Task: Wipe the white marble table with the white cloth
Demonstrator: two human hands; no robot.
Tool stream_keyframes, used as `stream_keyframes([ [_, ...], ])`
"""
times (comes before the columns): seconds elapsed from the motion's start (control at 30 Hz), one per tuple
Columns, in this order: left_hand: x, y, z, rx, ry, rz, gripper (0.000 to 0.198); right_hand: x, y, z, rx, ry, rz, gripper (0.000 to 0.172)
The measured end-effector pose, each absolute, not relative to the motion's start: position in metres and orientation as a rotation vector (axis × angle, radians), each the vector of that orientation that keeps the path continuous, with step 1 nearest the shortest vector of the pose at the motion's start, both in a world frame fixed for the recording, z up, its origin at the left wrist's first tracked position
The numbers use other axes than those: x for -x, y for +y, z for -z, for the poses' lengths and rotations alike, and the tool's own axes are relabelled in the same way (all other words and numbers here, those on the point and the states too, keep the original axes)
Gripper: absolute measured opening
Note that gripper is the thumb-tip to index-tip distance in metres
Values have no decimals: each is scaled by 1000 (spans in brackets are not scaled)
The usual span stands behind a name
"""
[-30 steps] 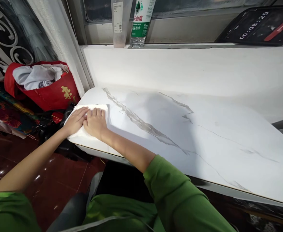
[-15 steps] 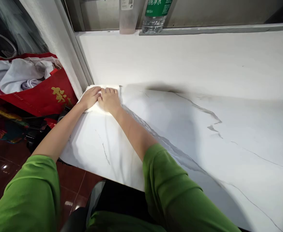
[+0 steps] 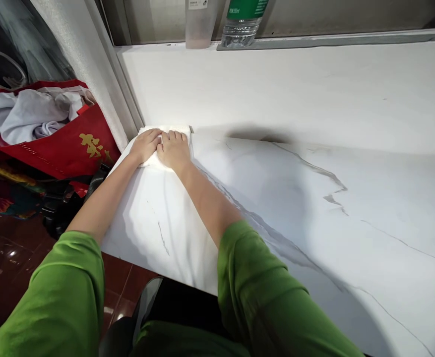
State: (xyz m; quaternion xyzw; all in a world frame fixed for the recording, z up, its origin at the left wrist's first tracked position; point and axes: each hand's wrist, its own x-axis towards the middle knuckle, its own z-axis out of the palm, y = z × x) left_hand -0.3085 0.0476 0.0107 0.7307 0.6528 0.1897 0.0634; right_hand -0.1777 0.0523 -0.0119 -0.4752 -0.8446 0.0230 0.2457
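Note:
A folded white cloth (image 3: 148,161) lies flat on the white, grey-veined tabletop (image 3: 262,193), in the far left corner against the white panel. My left hand (image 3: 145,146) rests palm down on the cloth's left part, fingers stretched out toward the right. Beside it, my right hand (image 3: 174,148) also lies palm down on the cloth, its fingers pointing away from me. The two hands touch or nearly touch at the thumbs. Both hands press from above, and their palms hide the middle of the cloth.
A clear bottle with a green label (image 3: 241,29) and a translucent container (image 3: 199,29) stand on the ledge behind. At left, a red bag (image 3: 72,144) holds white fabric. A pale curtain (image 3: 87,64) hangs by the corner. Dark red tiles (image 3: 118,270) cover the floor.
The cloth has shifted slightly to the right along the back corner with both hands on it. The left forearm has moved right too. The camera view has shifted a little.

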Motion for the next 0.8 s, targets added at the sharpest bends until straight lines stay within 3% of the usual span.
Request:
stream_keyframes([
  [0.33,241,-80,-5,-2292,2041,-533,50,101,-61,4,1195,-2437,11,48],
  [0.53,192,-172,-7,-2325,1817,-405,60,40,-154,13,1157,-2448,36,59],
  [0.8,166,-164,-12,-2332,1723,-382,60,14,-150,15,1169,-2445,17,59],
])
